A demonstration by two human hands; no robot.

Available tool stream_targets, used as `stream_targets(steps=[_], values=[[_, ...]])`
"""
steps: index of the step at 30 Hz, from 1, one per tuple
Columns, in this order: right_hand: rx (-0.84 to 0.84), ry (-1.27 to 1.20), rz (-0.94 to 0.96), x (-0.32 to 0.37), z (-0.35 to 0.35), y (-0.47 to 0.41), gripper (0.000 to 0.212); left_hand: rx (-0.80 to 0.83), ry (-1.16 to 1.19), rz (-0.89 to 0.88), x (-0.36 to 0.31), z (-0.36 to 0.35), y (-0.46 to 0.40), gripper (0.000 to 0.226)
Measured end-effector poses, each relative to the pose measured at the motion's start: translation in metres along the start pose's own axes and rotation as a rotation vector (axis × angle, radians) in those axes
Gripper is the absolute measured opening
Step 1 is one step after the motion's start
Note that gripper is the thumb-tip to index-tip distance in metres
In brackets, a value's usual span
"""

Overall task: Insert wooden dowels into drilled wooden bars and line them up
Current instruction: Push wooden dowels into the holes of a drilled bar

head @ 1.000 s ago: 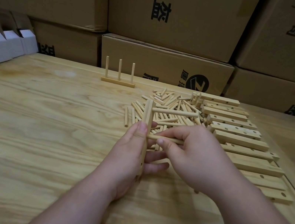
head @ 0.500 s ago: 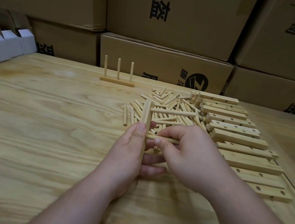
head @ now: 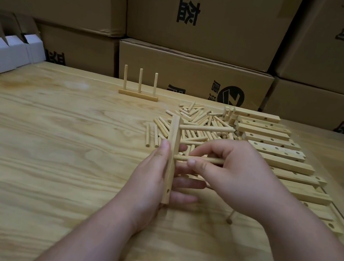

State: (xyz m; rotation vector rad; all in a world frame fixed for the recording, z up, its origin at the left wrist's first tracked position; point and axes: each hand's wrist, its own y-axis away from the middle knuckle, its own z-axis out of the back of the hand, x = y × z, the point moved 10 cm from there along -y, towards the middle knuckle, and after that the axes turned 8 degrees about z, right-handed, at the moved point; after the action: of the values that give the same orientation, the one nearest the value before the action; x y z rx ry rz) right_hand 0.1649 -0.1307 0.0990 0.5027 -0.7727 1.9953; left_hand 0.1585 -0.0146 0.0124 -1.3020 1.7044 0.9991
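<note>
— Head view first: what have you got in your hands?

— My left hand [head: 153, 179] grips a drilled bar [head: 171, 160], held on end above the bench [head: 37, 153], thumb along its near face and fingers curled round behind it. One dowel [head: 206, 129] already sits in the top hole, sticking out to the right.

— And your right hand?

— My right hand [head: 233, 177] pinches a second dowel [head: 198, 159] between thumb and forefinger, level, with its left end at the bar's middle hole. I cannot tell how deep it sits.

— Where is the rest of the stock?

— Behind my hands lies a heap of loose dowels [head: 193, 120]. Right of it, a row of drilled bars [head: 272, 150] runs from the far edge towards me. One finished bar [head: 138, 95] stands further back on the left, three dowels upright in it. Cardboard boxes [head: 194, 74] are stacked behind the bench, small white boxes [head: 4, 54] at far left.
</note>
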Motion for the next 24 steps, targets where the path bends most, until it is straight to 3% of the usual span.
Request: stream_targets(steps=[4,7,9,11,13,18,24], values=[[-0.058,-0.052,0.008,0.003,0.018,0.000,0.028,-0.036,0.062,0.053,0.004,0.003,-0.003,0.045],[-0.062,-0.025,-0.033,-0.002,0.039,0.001,0.022,-0.093,0.219,0.105,0.004,0.011,-0.004,0.047],[0.096,0.120,-0.090,-0.011,0.038,0.005,0.007,-0.125,0.303,0.122,0.005,0.016,-0.004,0.045],[0.335,0.345,-0.177,-0.026,0.025,0.014,0.029,-0.139,0.353,0.138,0.005,0.018,-0.003,0.043],[0.478,0.486,-0.259,-0.039,0.014,0.022,0.038,-0.143,0.364,0.151,0.006,0.019,-0.003,0.042],[0.612,0.590,-0.307,-0.055,-0.005,0.030,0.033,-0.158,0.365,0.156,0.007,0.020,-0.002,0.042],[0.631,0.624,-0.314,-0.063,-0.012,0.033,0.028,-0.167,0.370,0.154,0.006,0.022,-0.001,0.043]])
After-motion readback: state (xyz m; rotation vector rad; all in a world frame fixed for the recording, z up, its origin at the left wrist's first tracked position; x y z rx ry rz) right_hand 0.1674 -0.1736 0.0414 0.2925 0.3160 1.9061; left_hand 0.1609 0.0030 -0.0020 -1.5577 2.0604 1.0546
